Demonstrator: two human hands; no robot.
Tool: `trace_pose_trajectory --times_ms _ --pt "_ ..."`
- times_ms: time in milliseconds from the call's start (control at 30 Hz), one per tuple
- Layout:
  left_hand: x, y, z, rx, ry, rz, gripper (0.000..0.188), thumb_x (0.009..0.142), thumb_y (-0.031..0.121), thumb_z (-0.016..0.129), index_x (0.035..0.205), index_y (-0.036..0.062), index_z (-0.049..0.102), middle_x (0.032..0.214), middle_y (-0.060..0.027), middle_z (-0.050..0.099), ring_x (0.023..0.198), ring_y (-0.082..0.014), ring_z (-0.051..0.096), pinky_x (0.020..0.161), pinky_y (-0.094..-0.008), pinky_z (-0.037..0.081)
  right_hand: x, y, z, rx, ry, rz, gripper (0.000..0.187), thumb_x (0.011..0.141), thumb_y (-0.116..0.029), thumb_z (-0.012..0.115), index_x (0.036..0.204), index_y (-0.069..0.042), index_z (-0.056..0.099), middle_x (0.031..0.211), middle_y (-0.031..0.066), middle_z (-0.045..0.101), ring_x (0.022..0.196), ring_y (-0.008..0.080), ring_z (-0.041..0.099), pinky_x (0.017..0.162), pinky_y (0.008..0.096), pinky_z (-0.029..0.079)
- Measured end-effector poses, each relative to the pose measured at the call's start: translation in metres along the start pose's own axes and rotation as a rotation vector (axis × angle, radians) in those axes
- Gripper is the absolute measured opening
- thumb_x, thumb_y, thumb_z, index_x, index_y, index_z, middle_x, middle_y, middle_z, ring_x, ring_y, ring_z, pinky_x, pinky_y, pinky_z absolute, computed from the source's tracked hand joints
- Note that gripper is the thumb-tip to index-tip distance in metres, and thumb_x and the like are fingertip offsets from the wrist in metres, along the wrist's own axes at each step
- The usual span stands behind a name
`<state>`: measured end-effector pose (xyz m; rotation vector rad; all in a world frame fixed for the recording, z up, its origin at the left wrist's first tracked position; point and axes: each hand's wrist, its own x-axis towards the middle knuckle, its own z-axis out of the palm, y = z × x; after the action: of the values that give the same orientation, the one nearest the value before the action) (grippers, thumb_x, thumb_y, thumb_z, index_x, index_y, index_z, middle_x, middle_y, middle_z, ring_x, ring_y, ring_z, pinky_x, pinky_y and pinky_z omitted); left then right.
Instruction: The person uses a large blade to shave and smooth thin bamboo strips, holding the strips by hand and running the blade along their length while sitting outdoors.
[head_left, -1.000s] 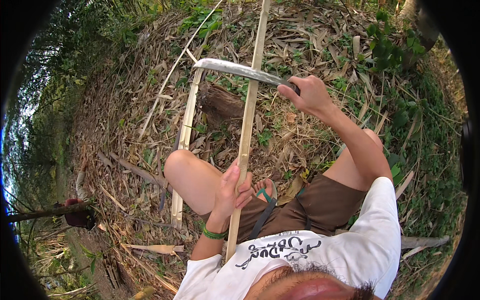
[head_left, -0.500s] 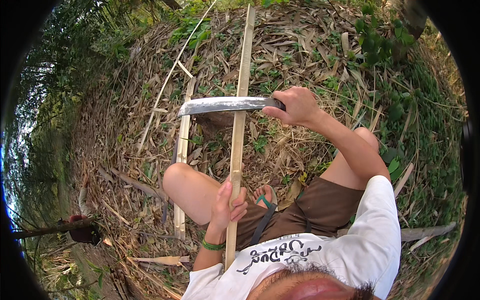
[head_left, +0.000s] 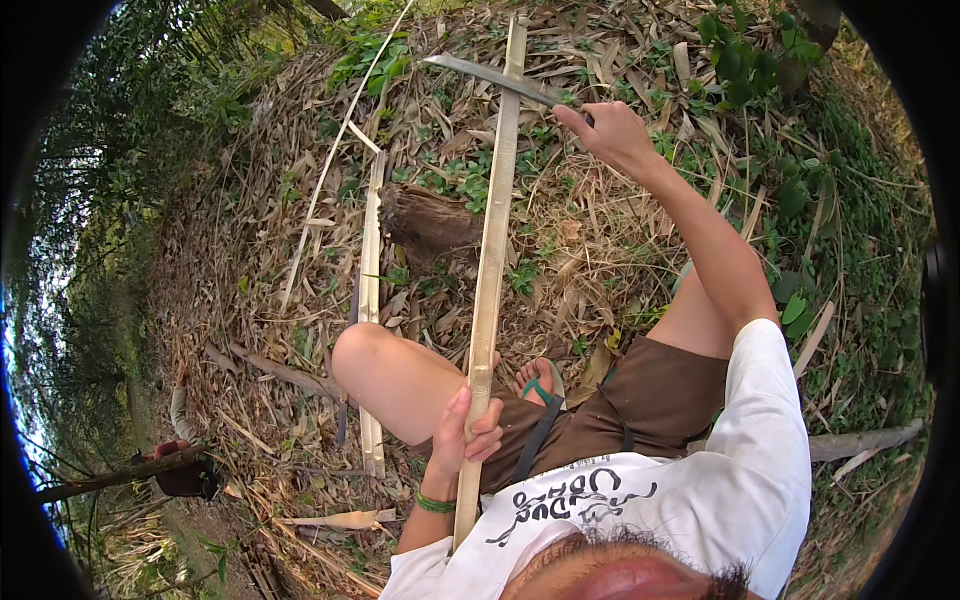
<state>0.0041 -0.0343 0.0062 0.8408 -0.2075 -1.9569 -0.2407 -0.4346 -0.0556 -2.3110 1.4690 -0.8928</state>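
The bamboo strip (head_left: 495, 230) runs lengthwise in front of me, its far end out over the leaf litter and its near end reaching my white shirt (head_left: 740, 440); whether it presses on the cloth I cannot tell. My left hand (head_left: 464, 437) is closed around its lower part, fingers curled over the right side and thumb along the left, beside my bent left knee (head_left: 368, 360). My right hand (head_left: 614, 135) is closed on the handle of a curved knife (head_left: 470, 70), thumb laid forward towards the blade, which lies crosswise over the strip near its far end. I cannot tell whether the edge bites or only hovers there.

To work the blade well, I judge that the strip wants a firm grip, so it neither rolls nor twists under the metal. A shallow, even angle should suit better than a steep one, which could dig in. The node just above my left fingers deserves a lighter touch, since a blade may catch there. Any stroke towards me ought to stop well short of that hand and of my legs. Beyond the strip, a broken log (head_left: 430, 220) and other pale strips (head_left: 370, 270) lie clear of the blade.
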Motion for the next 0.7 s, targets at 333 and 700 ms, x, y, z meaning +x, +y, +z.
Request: trace_pose_trajectory --times_ms 333,700 --pt "0.038 0.017 0.013 0.043 0.067 0.154 0.053 0.111 0.043 0.030 0.155 0.0138 0.028 0.070 0.0001 0.043 0.046 -0.0063 0.039 0.041 -0.0200 0.038 -0.047 -0.046 -0.001 0.327 -0.098 -0.061 0.080 0.094 -0.075 0.044 0.068 -0.003 0.067 0.045 0.0080 0.049 0.043 0.0235 0.054 0.046 0.0394 0.041" --pt "0.060 0.034 0.030 0.358 0.167 0.241 0.034 0.110 0.031 0.043 0.135 0.0078 0.045 0.063 0.0002 0.044 0.040 -0.0045 0.035 0.037 -0.0198 0.031 -0.098 -0.112 0.004 0.127 -0.170 -0.509 0.063 0.085 -0.067 0.064 0.064 -0.008 0.054 0.053 0.0092 0.055 0.046 0.0300 0.058 0.044 0.0424 0.045"
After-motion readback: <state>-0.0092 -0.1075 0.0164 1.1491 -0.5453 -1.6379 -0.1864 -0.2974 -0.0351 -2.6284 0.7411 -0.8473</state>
